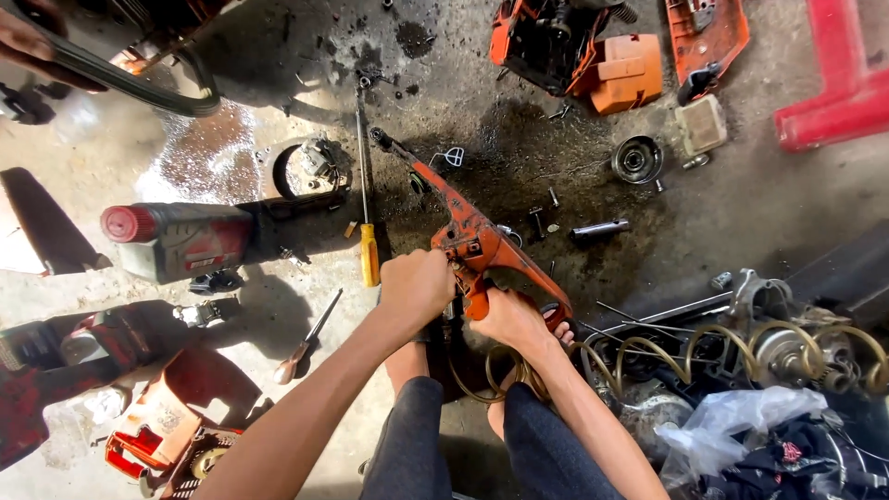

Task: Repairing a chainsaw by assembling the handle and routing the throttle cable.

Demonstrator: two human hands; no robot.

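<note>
Head view looks down on our two hands working over an oil-stained concrete floor [231, 157]. Our left hand [414, 287] is curled into a tight fist, fingers [435, 278] pressed together, against the near end of the orange plastic chainsaw handle frame [472, 236], which stretches away from us with its thin dark-tipped end toward the far floor. Our right hand [511, 319] wraps around the lower loop of the same frame, fingers closed under it so that we cannot tell exactly where the tips sit. The frame is held just above our knees, between both hands.

Just left of our left hand lies a long screwdriver with a yellow handle [369, 250], its shaft pointing away. Farther left rests a red and grey power tool body [181, 241], and a smaller wooden-handled screwdriver [306, 338] lies nearer us. A round grey metal clutch drum [636, 159] sits well apart on the right.
</note>
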